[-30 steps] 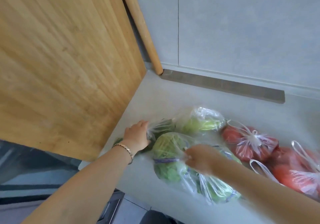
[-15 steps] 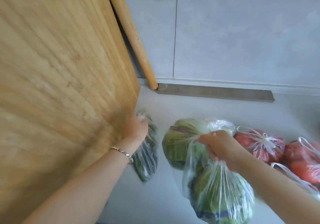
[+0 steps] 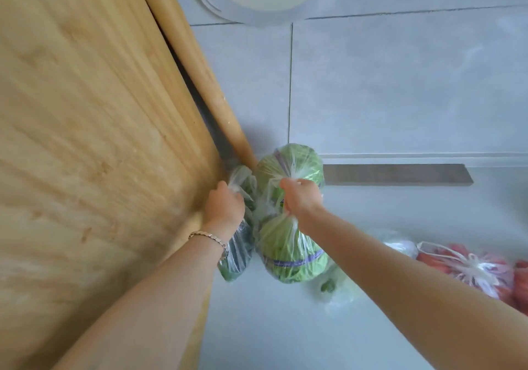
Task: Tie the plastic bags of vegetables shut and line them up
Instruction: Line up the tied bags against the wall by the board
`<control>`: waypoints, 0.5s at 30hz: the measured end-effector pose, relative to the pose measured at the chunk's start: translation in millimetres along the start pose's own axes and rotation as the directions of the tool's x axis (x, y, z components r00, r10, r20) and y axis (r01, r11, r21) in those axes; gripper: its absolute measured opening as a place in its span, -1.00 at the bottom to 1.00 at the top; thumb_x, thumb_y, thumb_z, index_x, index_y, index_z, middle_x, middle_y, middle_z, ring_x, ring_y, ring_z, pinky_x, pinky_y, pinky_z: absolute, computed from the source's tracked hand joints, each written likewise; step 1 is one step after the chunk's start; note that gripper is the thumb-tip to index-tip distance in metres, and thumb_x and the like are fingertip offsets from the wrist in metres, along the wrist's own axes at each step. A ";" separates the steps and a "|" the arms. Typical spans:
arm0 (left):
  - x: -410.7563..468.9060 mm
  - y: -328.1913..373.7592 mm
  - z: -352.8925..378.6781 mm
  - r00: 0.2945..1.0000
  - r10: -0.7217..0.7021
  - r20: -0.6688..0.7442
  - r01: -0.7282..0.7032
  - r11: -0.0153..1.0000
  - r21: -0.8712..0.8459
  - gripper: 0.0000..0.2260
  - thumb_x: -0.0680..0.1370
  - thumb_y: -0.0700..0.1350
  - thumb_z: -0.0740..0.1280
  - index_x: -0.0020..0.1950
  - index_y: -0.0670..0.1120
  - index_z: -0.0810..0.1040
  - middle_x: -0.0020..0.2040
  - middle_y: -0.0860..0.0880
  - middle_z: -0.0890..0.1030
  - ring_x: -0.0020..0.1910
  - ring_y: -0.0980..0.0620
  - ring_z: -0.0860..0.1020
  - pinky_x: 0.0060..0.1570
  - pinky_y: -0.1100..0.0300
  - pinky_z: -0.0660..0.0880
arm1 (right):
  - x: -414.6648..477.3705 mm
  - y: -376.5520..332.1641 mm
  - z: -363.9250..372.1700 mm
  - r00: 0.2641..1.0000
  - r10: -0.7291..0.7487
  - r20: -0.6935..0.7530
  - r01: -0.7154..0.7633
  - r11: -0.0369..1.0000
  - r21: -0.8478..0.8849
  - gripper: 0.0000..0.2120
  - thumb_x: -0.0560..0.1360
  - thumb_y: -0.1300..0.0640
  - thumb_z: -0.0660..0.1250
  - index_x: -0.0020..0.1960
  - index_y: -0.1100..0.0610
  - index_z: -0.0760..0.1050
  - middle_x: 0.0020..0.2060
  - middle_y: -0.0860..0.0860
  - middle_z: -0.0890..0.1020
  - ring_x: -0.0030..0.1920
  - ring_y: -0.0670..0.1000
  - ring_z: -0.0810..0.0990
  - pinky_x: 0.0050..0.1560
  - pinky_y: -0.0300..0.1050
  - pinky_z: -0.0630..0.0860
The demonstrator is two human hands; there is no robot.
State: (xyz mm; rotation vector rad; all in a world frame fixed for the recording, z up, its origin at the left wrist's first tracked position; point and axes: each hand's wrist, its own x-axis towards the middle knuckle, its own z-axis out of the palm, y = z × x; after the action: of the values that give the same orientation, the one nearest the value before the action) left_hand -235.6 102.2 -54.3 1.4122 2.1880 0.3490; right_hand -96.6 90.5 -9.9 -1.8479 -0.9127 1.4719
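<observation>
Lettuce bag (image 3: 291,255), thin crinkly clear film over round pale-green heads with a purple band, is being held mid-frame over the smooth grey worktop (image 3: 285,327). The right hand (image 3: 300,198) is gripping its gathered film. The left hand (image 3: 225,207) is gripping the neck of a slimmer dark-greens bag (image 3: 237,252) at the lettuce bag's 9 o'clock. A knotted red-veg bag (image 3: 468,269) is lying at 4 o'clock.

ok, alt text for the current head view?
A person's left hand grips the top of a small greens bag, right hand the neck of a cabbage bag, beside a wooden board. A tied bag of red vegetables lies at right.
</observation>
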 end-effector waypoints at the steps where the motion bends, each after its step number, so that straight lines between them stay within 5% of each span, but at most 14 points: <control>1: 3.4 -0.5 2.3 1.000 0.000 0.008 0.000 1.000 0.028 -0.74 0.57 -0.13 0.14 0.17 -0.26 0.37 0.12 -0.28 0.48 0.05 -0.27 0.50 -0.03 -0.03 0.48 | 9.3 -0.6 3.0 1.000 0.028 0.000 -0.028 1.000 0.011 -0.80 0.48 0.17 0.16 -0.31 0.16 0.30 -0.44 0.03 0.37 -0.45 -0.02 0.30 -0.44 -0.19 0.27; 8: 7.6 -14.4 17.3 0.997 -0.058 0.052 0.057 0.998 0.020 -0.73 0.58 -0.13 0.16 0.21 -0.26 0.32 0.20 -0.29 0.39 0.02 -0.30 0.50 -0.11 0.01 0.46 | 45.0 -1.7 18.1 0.998 0.049 0.046 -0.048 0.998 -0.028 -0.80 0.48 0.13 0.16 -0.32 0.13 0.32 -0.41 0.03 0.39 -0.42 0.00 0.35 -0.42 -0.18 0.30; 12: 1.8 -12.9 16.5 0.994 -0.081 0.074 0.080 0.997 0.019 -0.70 0.58 -0.10 0.17 0.23 -0.25 0.30 0.25 -0.28 0.33 0.06 -0.30 0.47 -0.04 -0.03 0.45 | 39.4 -0.8 18.1 0.986 -0.088 0.140 0.109 0.983 -0.150 -0.77 0.49 0.11 0.20 -0.32 0.15 0.37 -0.35 0.06 0.46 -0.40 -0.03 0.37 -0.37 -0.19 0.33; 15: -16.7 -5.1 18.7 1.000 -0.010 -0.018 0.010 1.000 0.028 -0.64 0.56 -0.13 0.21 0.31 -0.23 0.28 0.32 -0.25 0.26 0.20 -0.28 0.38 0.16 -0.04 0.37 | 19.3 10.2 2.0 0.947 -0.223 0.230 0.260 0.955 -0.146 -0.79 0.50 0.21 0.19 0.09 0.17 0.50 -0.10 0.11 0.57 -0.35 -0.07 0.45 -0.31 -0.27 0.43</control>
State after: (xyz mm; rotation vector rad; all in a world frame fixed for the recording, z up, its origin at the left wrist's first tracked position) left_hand -223.9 83.9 -67.7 1.4178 2.2216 0.3300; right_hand -94.2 100.3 -29.5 -1.6463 -1.3602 1.4909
